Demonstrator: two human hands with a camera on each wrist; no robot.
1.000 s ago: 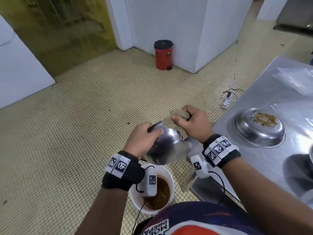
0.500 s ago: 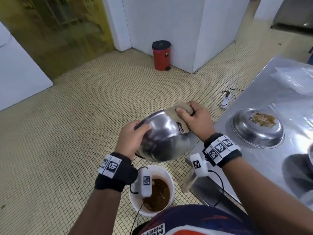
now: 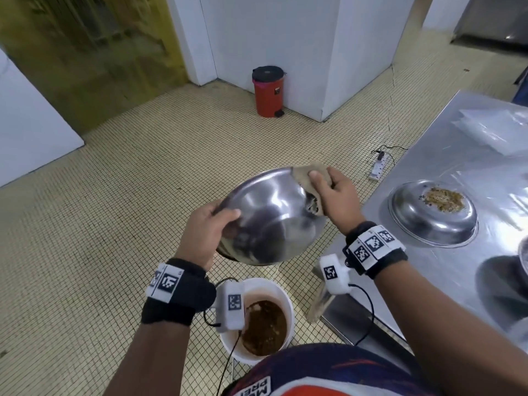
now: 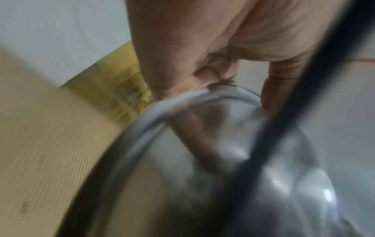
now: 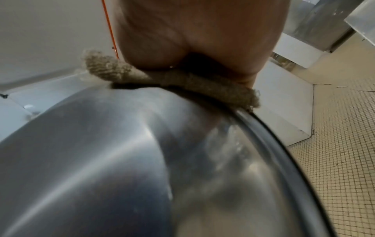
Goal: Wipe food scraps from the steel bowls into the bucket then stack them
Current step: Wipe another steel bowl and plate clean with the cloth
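A steel bowl [image 3: 271,215] hangs above the white bucket [image 3: 283,292], its inside turned toward me and looking clean. My left hand [image 3: 205,235] grips its near rim [image 4: 182,102], thumb inside. My right hand [image 3: 334,192] pinches a brown cloth [image 3: 310,178] folded over the far right rim [image 5: 263,121], thumb on the inner side. The bucket holds brown scraps [image 3: 264,327]. A second steel bowl [image 3: 431,212] with food scraps [image 3: 443,197] sits on the steel table [image 3: 457,155].
Another bowl's edge [image 3: 524,258] shows at the far right of the table. A clear plastic sheet [image 3: 491,130] lies at the table's back. A red pedal bin [image 3: 267,91] stands by the white wall, and a power strip [image 3: 378,167] lies on the tiled floor.
The bowl has tipped back from a steep pour angle, so its inside now faces up. The cloth hand has moved along the rim; the view has shifted slightly.
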